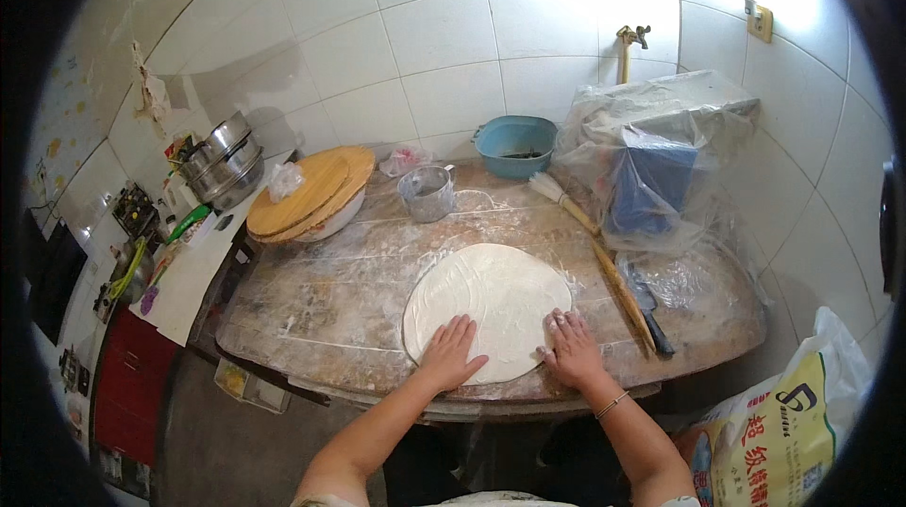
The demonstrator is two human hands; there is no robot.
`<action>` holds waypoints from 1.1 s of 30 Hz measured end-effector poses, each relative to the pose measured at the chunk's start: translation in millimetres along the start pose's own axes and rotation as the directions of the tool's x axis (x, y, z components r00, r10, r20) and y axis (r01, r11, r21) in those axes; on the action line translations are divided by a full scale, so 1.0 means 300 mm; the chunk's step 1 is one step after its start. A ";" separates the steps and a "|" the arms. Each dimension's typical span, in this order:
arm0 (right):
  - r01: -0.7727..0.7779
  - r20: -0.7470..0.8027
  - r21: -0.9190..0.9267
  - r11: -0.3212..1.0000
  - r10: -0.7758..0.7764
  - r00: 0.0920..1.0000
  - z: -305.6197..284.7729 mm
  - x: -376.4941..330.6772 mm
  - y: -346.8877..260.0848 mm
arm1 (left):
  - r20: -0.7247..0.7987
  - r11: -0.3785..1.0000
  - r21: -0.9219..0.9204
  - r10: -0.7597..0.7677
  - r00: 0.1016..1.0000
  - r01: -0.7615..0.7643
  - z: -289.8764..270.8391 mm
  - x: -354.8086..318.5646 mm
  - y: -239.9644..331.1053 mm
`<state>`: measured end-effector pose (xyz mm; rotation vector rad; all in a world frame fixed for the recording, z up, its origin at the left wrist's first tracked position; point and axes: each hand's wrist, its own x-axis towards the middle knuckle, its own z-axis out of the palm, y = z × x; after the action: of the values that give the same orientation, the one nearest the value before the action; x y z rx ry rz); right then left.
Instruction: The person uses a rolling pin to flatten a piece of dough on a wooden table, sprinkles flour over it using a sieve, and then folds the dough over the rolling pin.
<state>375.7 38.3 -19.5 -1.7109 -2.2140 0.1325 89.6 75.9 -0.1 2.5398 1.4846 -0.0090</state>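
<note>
A broad, flat round of pale dough [491,304] lies near the front edge of a floury wooden table [311,309]. My left hand [451,354] rests flat on its lower left part, fingers stretched out. On the opposite side, my right hand [572,349] lies at the dough's right edge with the fingers extended and the palm partly on the board. Neither hand holds anything. To the right of the dough, a long wooden rolling pin [623,295] lies slanted, beside a dark-handled cleaver [646,304].
Behind the dough stand a metal cup [427,194] and a blue basin [516,149]. Round wooden boards [307,194] cover a bowl at left. A white-bristled brush [557,194] lies by a plastic-covered machine [661,158]. A large printed sack [783,422] stands at lower right.
</note>
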 end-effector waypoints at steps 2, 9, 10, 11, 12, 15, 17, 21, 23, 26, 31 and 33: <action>0.015 0.037 0.008 1.000 -0.015 0.999 0.012 -0.028 -0.047 | 0.029 0.997 0.024 -0.070 0.997 0.069 -0.014 -0.060 -0.015; 0.052 0.034 -0.017 0.999 -0.051 0.998 0.002 -0.090 -0.156 | -0.145 0.971 -0.039 -0.239 0.960 0.236 0.004 -0.032 -0.174; 0.053 0.038 -0.019 0.998 -0.053 0.998 0.001 -0.087 -0.158 | -0.156 0.965 -0.068 -0.263 0.952 0.255 0.000 -0.011 -0.186; 0.054 0.041 -0.020 0.998 -0.053 0.998 0.000 -0.082 -0.162 | -0.134 0.959 -0.075 -0.281 0.950 0.273 -0.008 0.006 -0.202; 0.061 -0.006 0.007 0.998 -0.061 0.998 -0.006 -0.078 -0.165 | -0.114 0.955 -0.084 -0.294 0.949 0.286 -0.025 0.033 -0.212; 0.050 -0.018 0.143 0.988 -0.048 0.999 0.006 -0.035 -0.120 | -0.097 0.950 -0.095 -0.307 0.947 0.298 -0.041 0.112 -0.253; -0.002 -0.088 0.222 0.975 0.022 0.996 0.061 0.038 -0.044 | -0.119 0.952 -0.128 -0.292 0.949 0.277 -0.043 0.168 -0.280; -0.176 -0.166 0.408 0.896 0.262 0.951 0.110 0.224 0.102 | -0.156 0.960 -0.122 -0.269 0.950 0.252 -0.047 0.295 -0.295; -0.256 -0.144 0.586 0.769 0.410 0.901 0.146 0.332 0.191 | -0.208 0.964 -0.150 -0.248 0.946 0.220 -0.047 0.372 -0.288; -0.333 -0.074 0.662 0.672 0.501 0.862 0.123 0.485 0.196 | -0.372 0.967 -0.200 -0.226 0.900 0.160 -0.008 0.456 -0.326; -0.496 0.133 0.367 0.787 0.483 0.865 0.019 0.602 0.180 | -0.270 0.892 -0.358 -0.382 0.884 0.276 -0.076 0.583 -0.315; -0.504 0.210 0.222 0.835 0.463 0.861 -0.022 0.627 0.146 | -0.193 0.819 -0.498 -0.423 0.885 0.283 -0.118 0.599 -0.343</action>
<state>377.3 228.7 13.5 -2.1137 -1.6944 0.6734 86.4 286.0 -1.7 1.9142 1.7969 0.6212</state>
